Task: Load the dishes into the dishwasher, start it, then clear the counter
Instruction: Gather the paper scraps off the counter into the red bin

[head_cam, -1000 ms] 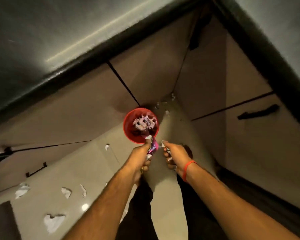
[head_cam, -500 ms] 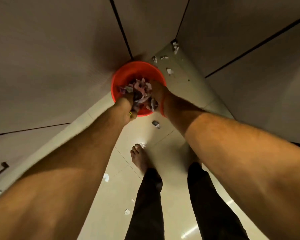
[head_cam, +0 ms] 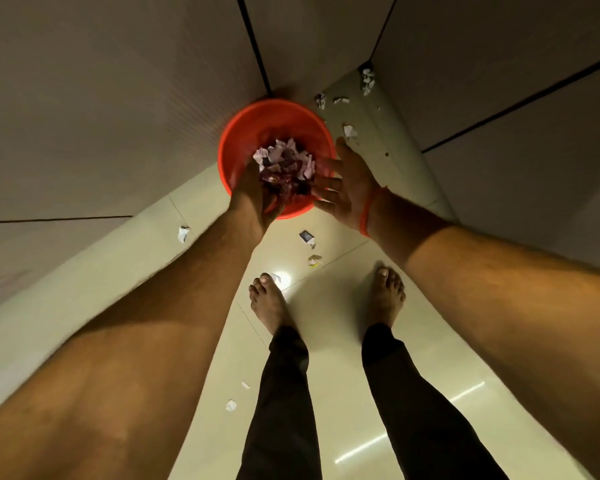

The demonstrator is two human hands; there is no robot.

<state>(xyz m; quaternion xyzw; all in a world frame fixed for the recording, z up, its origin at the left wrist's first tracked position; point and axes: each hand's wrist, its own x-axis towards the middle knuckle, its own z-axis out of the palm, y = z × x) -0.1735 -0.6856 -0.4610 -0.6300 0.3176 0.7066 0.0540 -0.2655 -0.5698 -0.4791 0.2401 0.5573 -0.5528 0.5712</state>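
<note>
- The round orange plastic bin (head_cam: pixel 257 133) stands in the floor corner against the cabinet fronts, holding crumpled white and purple wrappers (head_cam: pixel 284 161).
- Judging by this, clearing is far along; paper scraps (head_cam: pixel 306 237) lie on the cream floor tiles (head_cam: pixel 326 306). No dishwasher shows.
- The left hand (head_cam: pixel 253 199) reaches into the bin, fingers curled among wrappers; whether it grips any, I cannot tell.
- The right hand (head_cam: pixel 347 188), fingers spread wide, hovers at the rim, holding nothing.

Looked like a home kitchen corner: flat beige cabinet doors (head_cam: pixel 118 109) met over glossy floor tiles (head_cam: pixel 329 344), person was barefoot.
</note>
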